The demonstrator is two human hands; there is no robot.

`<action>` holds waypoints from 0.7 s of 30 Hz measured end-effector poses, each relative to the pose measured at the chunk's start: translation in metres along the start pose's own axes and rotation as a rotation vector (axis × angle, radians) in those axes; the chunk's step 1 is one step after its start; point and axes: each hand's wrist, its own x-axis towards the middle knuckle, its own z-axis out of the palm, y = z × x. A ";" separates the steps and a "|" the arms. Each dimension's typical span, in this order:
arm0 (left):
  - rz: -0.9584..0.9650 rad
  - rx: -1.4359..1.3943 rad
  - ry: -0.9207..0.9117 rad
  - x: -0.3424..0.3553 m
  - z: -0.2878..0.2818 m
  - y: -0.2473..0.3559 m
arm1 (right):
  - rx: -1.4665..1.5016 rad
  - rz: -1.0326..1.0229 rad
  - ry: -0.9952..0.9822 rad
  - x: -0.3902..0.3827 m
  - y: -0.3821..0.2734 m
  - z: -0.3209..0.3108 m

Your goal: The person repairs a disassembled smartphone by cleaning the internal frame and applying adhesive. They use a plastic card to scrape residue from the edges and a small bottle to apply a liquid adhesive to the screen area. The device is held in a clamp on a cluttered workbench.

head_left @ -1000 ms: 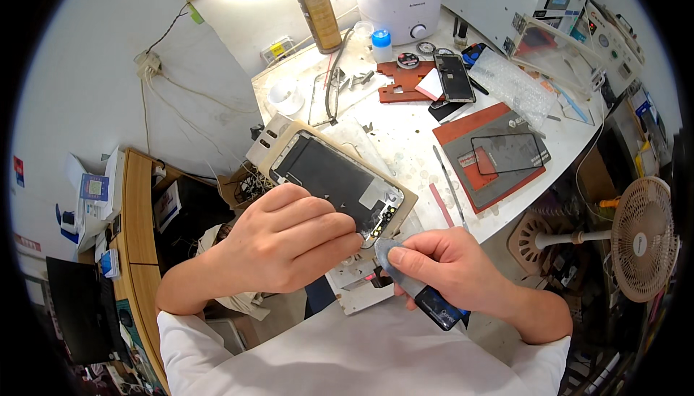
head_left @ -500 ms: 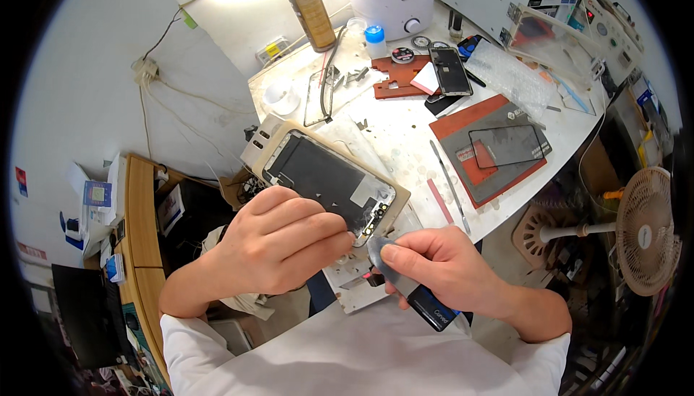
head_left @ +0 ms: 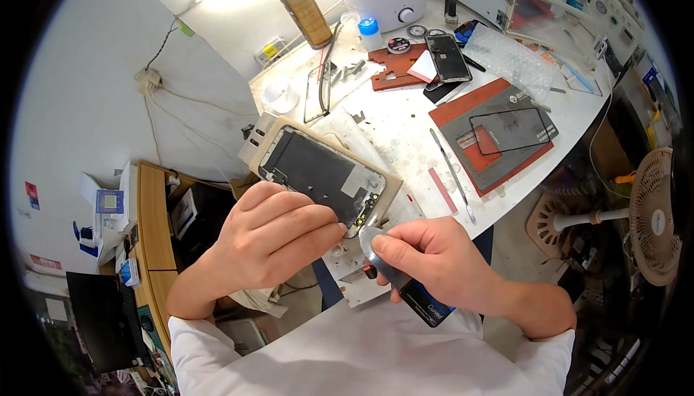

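Note:
A phone screen assembly (head_left: 307,166), dark back side up with a row of small parts at its near end, lies on a beige heating plate (head_left: 253,141). My left hand (head_left: 278,233) is closed over its near left edge, fingertips by the near corner. What its fingers pinch, if anything, is hidden. My right hand (head_left: 448,259) grips a metal pry blade (head_left: 387,269) with a black and blue handle end (head_left: 428,306). The blade's rounded tip is beside the screen's near corner; contact cannot be made out. A small black and red piece (head_left: 370,272) shows below the blade.
To the right lie a slim metal tool (head_left: 452,172), a red strip (head_left: 442,189) and a grey mat (head_left: 510,161) with a black frame (head_left: 470,125). Farther back are another phone (head_left: 450,58), bubble wrap (head_left: 510,63), a white cup (head_left: 280,97) and a spray can (head_left: 305,14). A fan (head_left: 654,215) stands at right.
The view has shifted a little. The pry blade's tip has come slightly closer to the screen's near corner. My left hand keeps its closed shape at the edge.

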 end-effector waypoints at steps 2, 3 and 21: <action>-0.009 -0.005 0.004 0.000 0.000 0.000 | -0.036 0.013 -0.012 0.001 -0.004 -0.003; -0.009 -0.007 0.002 0.000 0.000 0.000 | -0.059 0.024 -0.018 0.001 -0.008 -0.005; 0.024 -0.009 0.037 -0.003 0.004 -0.003 | 0.010 0.008 -0.006 0.002 0.001 -0.002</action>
